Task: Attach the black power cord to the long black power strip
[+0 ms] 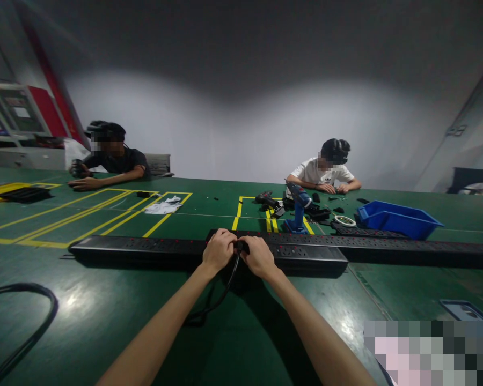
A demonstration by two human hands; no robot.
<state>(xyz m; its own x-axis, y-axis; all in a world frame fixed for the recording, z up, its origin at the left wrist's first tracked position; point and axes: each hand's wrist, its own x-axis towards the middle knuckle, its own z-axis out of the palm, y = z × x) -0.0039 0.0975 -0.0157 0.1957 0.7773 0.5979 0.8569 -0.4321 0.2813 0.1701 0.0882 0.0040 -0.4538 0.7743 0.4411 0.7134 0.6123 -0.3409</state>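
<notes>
A long black power strip (pixel 145 247), with rows of sockets and small red marks, lies across the table in front of me. Over its middle, my left hand (pixel 219 251) is closed, fingers curled on the strip and thumb side against a black plug (pixel 240 246). From the right, my right hand (pixel 259 256) has its fingers closed around that plug at the strip's socket face. A black cable (pixel 230 287) hangs from the plug and curves down to the left. My fingers partly hide the plug, so how deep it sits I cannot tell.
Behind lies another long power strip (pixel 418 252). A blue cordless drill (pixel 297 209), a blue bin (pixel 398 219), a tape roll (pixel 344 220) and papers (pixel 163 205) are beyond. A loose cable (pixel 54 305) loops at left. Two people sit across the green table (pixel 116 305).
</notes>
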